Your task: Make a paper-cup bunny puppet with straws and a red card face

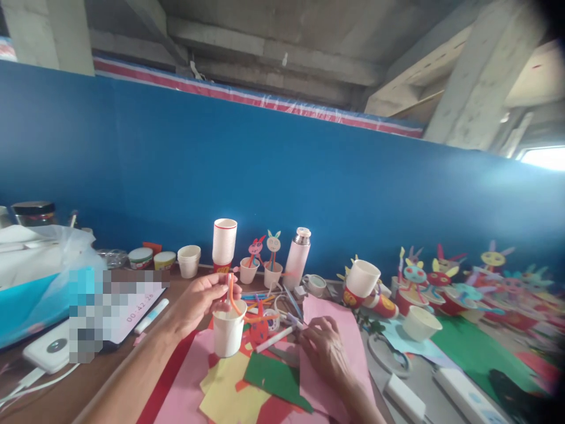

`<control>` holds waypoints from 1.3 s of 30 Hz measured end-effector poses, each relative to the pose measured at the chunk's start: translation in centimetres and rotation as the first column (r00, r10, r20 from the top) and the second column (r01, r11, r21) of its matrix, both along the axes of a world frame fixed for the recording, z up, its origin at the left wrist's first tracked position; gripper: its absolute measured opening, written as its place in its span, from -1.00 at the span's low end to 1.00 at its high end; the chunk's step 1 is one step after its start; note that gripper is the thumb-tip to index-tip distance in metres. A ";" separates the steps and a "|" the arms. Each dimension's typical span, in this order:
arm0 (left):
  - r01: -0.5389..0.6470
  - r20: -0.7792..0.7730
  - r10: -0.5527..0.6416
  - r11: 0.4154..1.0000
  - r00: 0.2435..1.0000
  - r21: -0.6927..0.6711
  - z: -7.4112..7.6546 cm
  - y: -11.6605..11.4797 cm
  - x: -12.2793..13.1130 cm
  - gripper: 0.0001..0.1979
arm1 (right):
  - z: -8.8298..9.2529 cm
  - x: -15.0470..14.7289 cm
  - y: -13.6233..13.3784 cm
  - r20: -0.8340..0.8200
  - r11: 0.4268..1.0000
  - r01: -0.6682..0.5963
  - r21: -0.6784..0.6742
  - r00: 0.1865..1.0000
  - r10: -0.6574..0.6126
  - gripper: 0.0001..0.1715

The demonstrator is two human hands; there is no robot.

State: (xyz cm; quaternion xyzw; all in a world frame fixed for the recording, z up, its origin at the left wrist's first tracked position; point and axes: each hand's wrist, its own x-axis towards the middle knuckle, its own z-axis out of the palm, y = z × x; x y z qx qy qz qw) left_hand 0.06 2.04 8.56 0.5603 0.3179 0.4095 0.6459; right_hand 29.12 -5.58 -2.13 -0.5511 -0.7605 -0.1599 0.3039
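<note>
Nearest lie loose sheets of coloured paper (229, 394), yellow, green and red, spread over a pink sheet (335, 312) on the table. The right hand (324, 347) rests palm down on that pink sheet, fingers curled under; whether it grips anything cannot be told. Its fingertips lie just beside a white pen (273, 340). Left of it stands a white paper cup (228, 334), upright on the paper. An orange straw (232, 292) rises out of the cup, and the left hand (200, 297) pinches the straw's upper part between thumb and fingertips, closed tight around it. At the near left edge lies a white power bank (50, 348), and to the right, scissors (388, 353).

Farther back along the blue wall (309, 176) stand a tall stack of paper cups (224, 241), two cups with paper figures on sticks (265, 259) and a pale pink flask (296, 257). Far right, a crowd of finished cup figures (441, 282) covers the table.
</note>
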 end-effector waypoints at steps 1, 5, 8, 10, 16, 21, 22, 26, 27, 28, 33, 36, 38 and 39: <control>0.000 -0.001 0.000 1.000 1.000 0.002 0.0 0.0 0.0 -0.79 | 0.1 0.1 0.0 -0.007 1.000 0.003 0.013 1.000 -0.003 -0.75; -0.019 0.000 0.019 1.000 1.000 0.013 0.2 0.0 -0.1 -0.78 | 0.7 -0.1 -0.3 -0.009 1.000 -0.027 -0.012 1.000 0.027 -0.77; -0.036 0.009 0.036 0.999 0.999 0.029 0.5 -0.2 -0.2 -0.79 | 0.9 -1.0 -0.7 0.014 0.993 -0.082 -0.079 0.996 0.083 -0.84; -0.038 0.021 0.037 0.999 0.999 0.037 0.7 -0.1 -0.3 -0.79 | 0.7 -1.4 -0.8 0.024 0.988 -0.108 -0.106 0.993 0.112 -0.85; -0.054 0.062 0.052 0.998 0.997 0.025 0.8 0.4 -1.0 -0.75 | 0.2 -1.2 -0.9 -0.013 0.990 -0.105 -0.098 0.994 0.104 -0.85; -0.094 0.062 0.095 0.995 0.994 -0.019 0.7 0.9 -1.8 -0.75 | -0.4 -0.3 -0.7 -0.035 0.996 -0.046 -0.079 0.998 0.043 -0.84; -0.108 0.060 0.110 0.994 0.992 -0.031 0.7 1.0 -2.0 -0.75 | -0.5 -0.2 -0.6 -0.032 0.997 -0.036 -0.069 0.999 0.033 -0.84; -0.152 0.071 0.157 0.986 0.985 -0.069 0.8 1.6 -2.8 -0.77 | -0.8 -0.1 -0.1 -0.002 1.000 0.001 -0.024 1.000 -0.001 -0.77; -0.159 0.077 0.165 0.984 0.983 -0.075 0.8 1.8 -3.0 -0.78 | -0.9 0.0 -0.1 0.004 1.000 0.004 -0.017 1.000 -0.004 -0.75; -0.169 0.078 0.176 0.982 0.981 -0.084 0.8 1.8 -3.1 -0.78 | -0.9 0.0 0.0 0.008 1.000 0.004 -0.016 1.000 -0.004 -0.75; -0.176 0.076 0.185 0.979 0.980 -0.106 1.1 1.5 -2.9 -0.76 | -1.2 0.5 0.5 0.030 0.999 -0.036 -0.006 0.999 0.036 -0.82; -0.157 0.082 0.162 0.986 0.983 -0.058 1.3 1.2 -2.6 -0.73 | -1.5 0.7 0.7 0.060 0.998 -0.059 0.026 0.997 0.057 -0.84; -0.157 0.076 0.159 0.987 0.984 -0.037 1.4 1.1 -2.4 -0.71 | -1.5 0.7 0.8 0.069 0.997 -0.069 0.032 0.995 0.067 -0.85; -0.156 0.072 0.157 0.987 0.985 -0.032 1.4 1.1 -2.3 -0.71 | -1.4 0.6 0.7 0.069 0.997 -0.066 0.034 0.996 0.064 -0.84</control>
